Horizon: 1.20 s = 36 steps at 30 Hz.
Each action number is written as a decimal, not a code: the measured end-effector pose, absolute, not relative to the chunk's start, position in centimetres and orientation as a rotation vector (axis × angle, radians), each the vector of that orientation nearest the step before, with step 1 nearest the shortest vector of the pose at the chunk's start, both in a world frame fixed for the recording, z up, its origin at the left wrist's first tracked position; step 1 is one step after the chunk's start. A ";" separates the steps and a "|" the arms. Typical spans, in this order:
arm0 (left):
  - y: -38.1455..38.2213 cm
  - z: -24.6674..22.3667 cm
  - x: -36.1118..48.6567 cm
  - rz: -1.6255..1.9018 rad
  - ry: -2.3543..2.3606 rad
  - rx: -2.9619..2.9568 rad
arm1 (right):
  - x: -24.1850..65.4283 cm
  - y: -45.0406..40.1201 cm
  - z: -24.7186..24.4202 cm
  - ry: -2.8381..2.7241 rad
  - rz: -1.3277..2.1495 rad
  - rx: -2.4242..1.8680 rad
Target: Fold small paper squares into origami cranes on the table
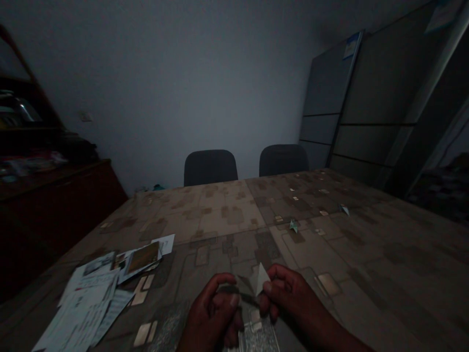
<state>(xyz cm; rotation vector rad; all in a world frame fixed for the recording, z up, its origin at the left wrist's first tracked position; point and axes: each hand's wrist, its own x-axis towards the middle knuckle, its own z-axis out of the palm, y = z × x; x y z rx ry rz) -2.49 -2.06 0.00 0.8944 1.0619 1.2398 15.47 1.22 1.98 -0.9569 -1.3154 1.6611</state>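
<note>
Low in the middle of the view, a small folded piece of paper point(261, 280) stands up between my two hands, a pale pointed triangle on its right side and a darker part on its left. My right hand point(289, 292) pinches the pale side between thumb and fingers. My left hand point(216, 313) has its fingers curled at the darker left side of the paper; the dim light blurs the exact contact. Farther off on the table stand a small greenish folded paper figure point(293, 226) and a whitish-green one point(344, 209).
A patterned cloth covers the table point(220, 237). Loose papers point(86, 298) and a brown-faced card point(144, 257) lie in a heap at the left. Two dark chairs point(210, 167) stand at the far edge. A cabinet point(25, 205) is at left, a tall wardrobe point(370, 98) at right.
</note>
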 end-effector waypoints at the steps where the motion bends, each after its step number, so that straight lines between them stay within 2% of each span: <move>1: -2.0 0.0 -2.4 1.217 1.064 0.901 | 15.4 1.2 2.0 -1.311 1.656 -0.953; 6: -1.5 -0.2 -2.1 1.214 1.089 0.886 | 15.3 1.1 1.9 -1.316 1.665 -0.879; 22: -1.7 0.0 -2.0 1.397 1.192 0.766 | 14.5 1.7 0.9 -1.246 1.506 -1.145; 29: -1.4 0.2 -1.7 1.450 1.256 0.830 | 14.5 1.6 0.5 -1.291 1.410 -1.087; 36: -1.1 -0.5 -2.0 1.391 1.288 0.804 | 14.3 2.2 -0.6 -1.270 1.311 -1.117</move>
